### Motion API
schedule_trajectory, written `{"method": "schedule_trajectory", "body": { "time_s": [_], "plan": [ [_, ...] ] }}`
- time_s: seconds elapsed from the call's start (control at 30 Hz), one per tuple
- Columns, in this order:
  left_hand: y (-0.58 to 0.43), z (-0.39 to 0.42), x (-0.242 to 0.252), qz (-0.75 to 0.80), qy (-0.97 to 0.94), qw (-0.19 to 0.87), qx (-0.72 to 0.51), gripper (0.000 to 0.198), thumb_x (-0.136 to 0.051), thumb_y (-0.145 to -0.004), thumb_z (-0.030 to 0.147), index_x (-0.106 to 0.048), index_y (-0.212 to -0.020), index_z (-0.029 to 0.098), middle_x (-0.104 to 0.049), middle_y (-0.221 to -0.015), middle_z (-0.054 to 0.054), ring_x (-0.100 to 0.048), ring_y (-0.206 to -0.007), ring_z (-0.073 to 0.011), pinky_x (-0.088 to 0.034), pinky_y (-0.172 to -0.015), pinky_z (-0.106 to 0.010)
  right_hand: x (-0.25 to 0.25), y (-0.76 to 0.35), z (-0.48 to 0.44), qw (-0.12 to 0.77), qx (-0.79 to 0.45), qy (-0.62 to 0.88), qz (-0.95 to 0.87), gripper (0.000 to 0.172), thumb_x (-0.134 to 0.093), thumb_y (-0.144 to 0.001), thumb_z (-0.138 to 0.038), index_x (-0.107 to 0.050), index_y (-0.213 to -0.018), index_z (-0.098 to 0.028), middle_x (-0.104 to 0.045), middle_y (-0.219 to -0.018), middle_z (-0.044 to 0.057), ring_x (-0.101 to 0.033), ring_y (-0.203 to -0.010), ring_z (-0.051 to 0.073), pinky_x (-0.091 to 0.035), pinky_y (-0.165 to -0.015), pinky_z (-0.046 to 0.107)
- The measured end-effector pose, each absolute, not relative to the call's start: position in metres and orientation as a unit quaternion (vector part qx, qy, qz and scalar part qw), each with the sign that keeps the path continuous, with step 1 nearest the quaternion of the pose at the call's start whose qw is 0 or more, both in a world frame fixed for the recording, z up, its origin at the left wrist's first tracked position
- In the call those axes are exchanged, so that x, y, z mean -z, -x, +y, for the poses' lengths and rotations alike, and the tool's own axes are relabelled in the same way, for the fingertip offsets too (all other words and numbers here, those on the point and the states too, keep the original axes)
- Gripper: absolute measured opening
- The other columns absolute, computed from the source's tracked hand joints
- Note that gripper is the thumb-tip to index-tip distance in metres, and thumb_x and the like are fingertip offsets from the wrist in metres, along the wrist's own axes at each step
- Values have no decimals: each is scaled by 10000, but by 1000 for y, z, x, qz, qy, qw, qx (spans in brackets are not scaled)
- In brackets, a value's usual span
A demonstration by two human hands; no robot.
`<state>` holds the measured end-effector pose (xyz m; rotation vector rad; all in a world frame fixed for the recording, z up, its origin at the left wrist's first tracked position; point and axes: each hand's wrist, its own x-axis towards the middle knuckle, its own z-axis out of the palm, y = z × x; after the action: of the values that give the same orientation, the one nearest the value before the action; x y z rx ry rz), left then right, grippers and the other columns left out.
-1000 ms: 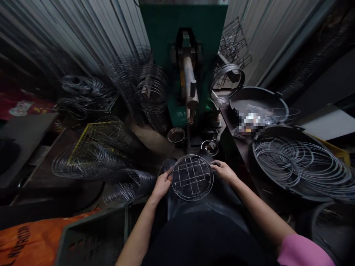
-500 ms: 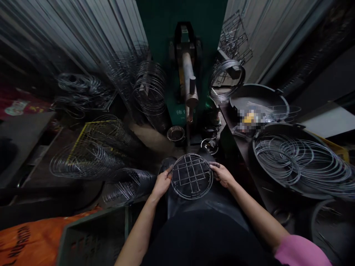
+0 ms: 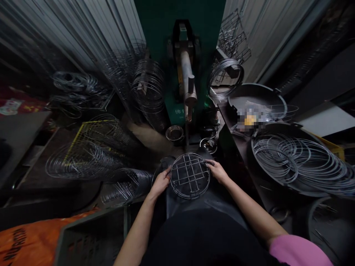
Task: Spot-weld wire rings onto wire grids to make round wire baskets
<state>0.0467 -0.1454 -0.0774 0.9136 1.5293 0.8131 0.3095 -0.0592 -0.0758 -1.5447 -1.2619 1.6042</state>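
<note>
Between my two hands is a round wire rack, a double ring with crossed wires inside, held over my dark lap. My left hand grips its left rim, fingers closed on the wire. On the opposite rim, my right hand pinches the ring, with its fingertips along the upper right edge. Just beyond the rack stands a green machine with a metal arm whose tip points down. A small round metal bowl sits beside that tip.
On the right, a large pan holds many loose wire rings; another pan lies behind it. Stacks of wire rings stand at left. A green crate and orange sack are at lower left.
My right hand has shifted slightly up and left along the rim, its fingers now straighter. The rack stays nearly in place, and the whole view has drifted a little.
</note>
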Motion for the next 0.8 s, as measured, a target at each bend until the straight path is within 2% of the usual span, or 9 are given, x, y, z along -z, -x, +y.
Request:
{"method": "schedule_trajectory", "body": {
  "time_s": [0.07, 0.13, 0.27, 0.33, 0.43, 0.57, 0.8],
  "plan": [
    [-48, -145, 76, 658, -407, 532, -343, 526, -567, -742, 392, -564, -1216, 164, -621, -616, -4, -596, -694, -200, -457, -621, -283, 79, -310, -57, 281, -585, 575, -498, 257, -586, -735, -232, -682, -967, -176, -703, -869, 26, -630, -868, 155, -489, -805, 284],
    [-47, -145, 75, 667, -432, 506, -335, 493, -559, -743, 387, -591, -1182, 166, -678, -789, -42, -603, -890, -239, -464, -776, -329, 77, -312, -58, 274, -572, 573, -520, 261, -584, -741, -210, -687, -979, -182, -707, -941, 35, -630, -931, 172, -457, -897, 326],
    [-37, -154, 72, 660, -510, 473, -283, 486, -516, -767, 362, -562, -1215, 180, -607, -1160, -78, -489, -1149, -247, -325, -1013, -362, 67, -320, -63, 249, -571, 566, -540, 313, -629, -707, -161, -692, -1010, -203, -699, -1025, 26, -609, -1021, 186, -392, -993, 349],
    [-31, -161, 71, 638, -545, 487, -241, 551, -523, -762, 358, -492, -1285, 190, -560, -1200, -84, -481, -1144, -235, -310, -1028, -361, 61, -325, -67, 231, -590, 563, -531, 372, -654, -692, -163, -675, -1061, -207, -694, -1045, 16, -603, -1034, 189, -398, -993, 349],
    [-30, -171, 71, 614, -590, 490, -187, 794, -638, -676, 385, -337, -1387, 200, -527, -1140, -88, -508, -1059, -241, -356, -987, -388, 57, -329, -73, 214, -607, 565, -516, 453, -671, -695, -189, -631, -1146, -209, -683, -1078, 8, -597, -1047, 189, -410, -988, 345],
    [-43, -180, 71, 655, -590, 435, -180, 1107, -759, -518, 484, -188, -1434, 237, -418, -1249, -110, -436, -1171, -318, -336, -998, -426, 61, -329, -79, 213, -602, 564, -523, 453, -649, -729, -198, -606, -1179, -220, -647, -1159, 5, -560, -1120, 187, -350, -1046, 358],
    [-55, -183, 70, 686, -576, 413, -164, 1149, -724, -511, 592, -141, -1434, 236, -374, -1304, -141, -432, -1197, -355, -339, -988, -443, 71, -330, -84, 235, -582, 542, -559, 416, -615, -763, -201, -605, -1179, -227, -584, -1250, -1, -499, -1202, 190, -278, -1094, 367]
  ]
}}
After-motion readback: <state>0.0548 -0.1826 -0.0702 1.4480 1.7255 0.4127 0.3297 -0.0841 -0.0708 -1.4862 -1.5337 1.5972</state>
